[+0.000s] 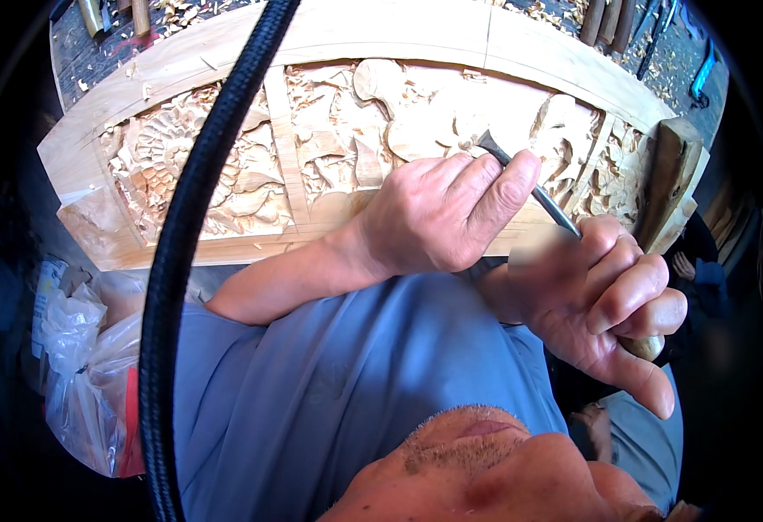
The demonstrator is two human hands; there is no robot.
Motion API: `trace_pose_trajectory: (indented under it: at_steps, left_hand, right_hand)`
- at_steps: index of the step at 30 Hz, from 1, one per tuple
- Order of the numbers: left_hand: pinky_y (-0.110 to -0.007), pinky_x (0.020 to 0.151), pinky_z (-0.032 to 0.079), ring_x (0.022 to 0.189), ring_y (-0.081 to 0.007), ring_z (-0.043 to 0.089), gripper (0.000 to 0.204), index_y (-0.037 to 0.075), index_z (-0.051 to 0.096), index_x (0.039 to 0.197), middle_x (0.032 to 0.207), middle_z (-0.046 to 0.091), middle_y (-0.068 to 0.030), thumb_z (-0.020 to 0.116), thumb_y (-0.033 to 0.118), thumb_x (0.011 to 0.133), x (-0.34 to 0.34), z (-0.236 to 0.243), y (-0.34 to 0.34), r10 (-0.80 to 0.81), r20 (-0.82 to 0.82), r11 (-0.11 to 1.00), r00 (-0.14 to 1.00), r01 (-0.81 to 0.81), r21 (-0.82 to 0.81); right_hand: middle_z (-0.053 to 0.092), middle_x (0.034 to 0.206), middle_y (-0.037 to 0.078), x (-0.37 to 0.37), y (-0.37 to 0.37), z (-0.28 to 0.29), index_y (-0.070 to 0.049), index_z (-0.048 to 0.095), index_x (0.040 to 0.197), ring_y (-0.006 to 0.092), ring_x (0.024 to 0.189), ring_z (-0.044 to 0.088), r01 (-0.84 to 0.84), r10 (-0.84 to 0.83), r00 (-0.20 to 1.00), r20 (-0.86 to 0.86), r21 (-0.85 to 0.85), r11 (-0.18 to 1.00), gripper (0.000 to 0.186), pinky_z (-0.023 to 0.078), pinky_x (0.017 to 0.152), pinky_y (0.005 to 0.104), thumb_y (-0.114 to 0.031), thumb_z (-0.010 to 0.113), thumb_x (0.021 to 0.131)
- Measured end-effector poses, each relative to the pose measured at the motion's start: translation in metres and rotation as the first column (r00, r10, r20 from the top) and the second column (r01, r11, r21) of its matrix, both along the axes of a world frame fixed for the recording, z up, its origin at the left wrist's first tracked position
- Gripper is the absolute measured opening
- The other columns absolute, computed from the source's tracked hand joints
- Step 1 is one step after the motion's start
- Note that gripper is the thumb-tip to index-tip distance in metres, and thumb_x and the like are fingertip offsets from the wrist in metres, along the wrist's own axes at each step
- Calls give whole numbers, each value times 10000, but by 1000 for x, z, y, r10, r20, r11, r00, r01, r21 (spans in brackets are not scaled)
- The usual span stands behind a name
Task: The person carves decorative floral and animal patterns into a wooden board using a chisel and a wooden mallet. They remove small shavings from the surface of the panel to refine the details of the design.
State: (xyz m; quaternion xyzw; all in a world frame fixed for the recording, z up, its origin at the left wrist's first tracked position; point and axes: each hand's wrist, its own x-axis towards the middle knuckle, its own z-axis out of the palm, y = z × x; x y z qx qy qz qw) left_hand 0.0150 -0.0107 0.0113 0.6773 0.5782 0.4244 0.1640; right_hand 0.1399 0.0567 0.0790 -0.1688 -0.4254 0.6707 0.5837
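Observation:
A carving chisel (pixel 557 210) slants over a pale carved wooden panel (pixel 377 39), its flared dark tip on or just above the relief right of the middle. My left hand (pixel 442 209) is closed round the metal shaft close to the tip, its wrist by the panel's near edge. My right hand (pixel 616 300) wraps its fingers about the handle, with the thumb stretched out toward me. The rounded wooden handle end (pixel 644 348) shows below those fingers. Leaf and flower shapes fill the panel's sunken sections, with loose shavings among them. A blur hides part near my right wrist.
A worn wooden block (pixel 673 178) lies across the panel's right end. Wooden tool handles (pixel 608 19) and a blue-handled tool (pixel 703 74) lie among shavings at the far right. A black braided cable (pixel 199 191) crosses the view. A clear plastic bag (pixel 90 383) is at left.

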Motion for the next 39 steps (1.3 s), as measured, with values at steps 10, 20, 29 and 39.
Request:
trace_pose_trajectory:
  at_steps: [10, 20, 29, 39]
  left_hand:
    - [-299, 487, 511, 624, -191, 658, 511, -77, 649, 1288, 812, 670, -120, 704, 12, 788, -3, 4, 3, 11, -12, 999, 1000, -12, -46]
    - [-302, 485, 505, 622, -187, 648, 505, -75, 654, 1286, 821, 668, -118, 702, 14, 791, -1, 2, 3, 20, -7, 999, 1000, -20, -30]
    - [-305, 490, 504, 624, -191, 648, 515, -72, 649, 1298, 837, 675, -122, 699, 20, 795, -1, 1, 2, 16, -7, 999, 1000, -16, -29]
    - [-302, 506, 523, 638, -206, 683, 443, -71, 665, 1237, 842, 695, -139, 707, 19, 805, -1, -2, 1, 44, 14, 998, 999, -43, -38]
  right_hand:
    - [486, 720, -13, -1, 3, -2, -159, 434, 751, 74, 508, 300, -12, 13, 1000, 13, -29, 1000, 666, 273, 595, 274, -788, 620, 873]
    - [496, 723, -13, 3, 3, -3, -166, 439, 753, 75, 506, 311, -14, 14, 999, 31, -23, 1000, 659, 270, 596, 265, -787, 628, 871]
    - [491, 720, -10, -1, 2, -5, -157, 432, 749, 82, 509, 295, -5, 5, 1000, 1, -30, 1000, 674, 257, 582, 263, -792, 623, 870]
    - [542, 714, 16, -9, 5, -3, -151, 390, 745, 61, 442, 348, -30, 28, 996, 85, 23, 999, 716, 213, 491, 248, -825, 614, 830]
